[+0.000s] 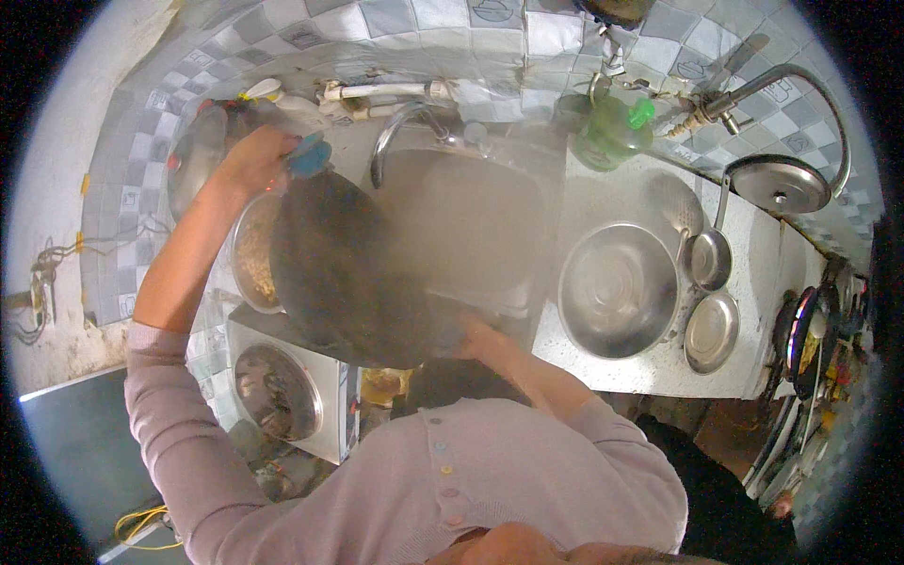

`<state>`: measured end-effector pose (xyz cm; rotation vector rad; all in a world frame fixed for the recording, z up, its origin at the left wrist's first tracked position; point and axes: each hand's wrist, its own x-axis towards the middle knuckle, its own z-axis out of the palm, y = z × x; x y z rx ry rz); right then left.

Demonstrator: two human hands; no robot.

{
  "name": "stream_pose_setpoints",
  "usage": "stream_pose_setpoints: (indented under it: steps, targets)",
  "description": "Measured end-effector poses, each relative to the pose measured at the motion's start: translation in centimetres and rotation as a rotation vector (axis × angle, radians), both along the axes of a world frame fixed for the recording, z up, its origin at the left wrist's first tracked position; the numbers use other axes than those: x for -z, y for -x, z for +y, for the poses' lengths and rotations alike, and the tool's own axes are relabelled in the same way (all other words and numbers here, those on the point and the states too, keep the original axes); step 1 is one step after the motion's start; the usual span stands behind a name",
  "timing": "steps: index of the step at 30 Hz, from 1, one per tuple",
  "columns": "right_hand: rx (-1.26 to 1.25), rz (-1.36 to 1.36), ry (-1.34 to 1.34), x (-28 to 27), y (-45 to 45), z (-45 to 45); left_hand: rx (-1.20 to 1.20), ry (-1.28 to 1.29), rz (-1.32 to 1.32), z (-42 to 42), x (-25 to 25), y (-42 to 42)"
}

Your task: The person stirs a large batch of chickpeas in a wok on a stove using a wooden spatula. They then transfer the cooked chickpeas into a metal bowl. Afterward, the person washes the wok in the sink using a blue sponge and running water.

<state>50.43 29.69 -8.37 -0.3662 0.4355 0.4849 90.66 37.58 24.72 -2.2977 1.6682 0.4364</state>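
A large dark wok or pot is tilted over the left side of the sink, and steam blurs much of it. My left hand is at its far left edge, gripping a blue cloth-like pad against it. On the near right edge, my right hand holds the same vessel; haze partly hides its fingers. Left of the dark vessel, partly covered by it, sits a round metal bowl containing brownish-yellow pieces of food.
Steam veils the sink below a curved faucet. On the right counter are a wide steel bowl, a ladle, a small oval metal dish and a green bottle. A steel-sided stove stands at near left.
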Motion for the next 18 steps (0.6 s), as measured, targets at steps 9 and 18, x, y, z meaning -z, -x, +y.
stream_pose_setpoints:
  steps: [9,18]
  targets:
    - [-0.177,0.005,0.396,-6.1,-2.4,-8.4,-0.819,0.758,0.192,10.7,7.4,-1.0]
    - [-0.320,-0.199,1.827,-5.6,-14.8,-22.6,-1.097,0.487,-0.196,14.6,18.9,15.4]
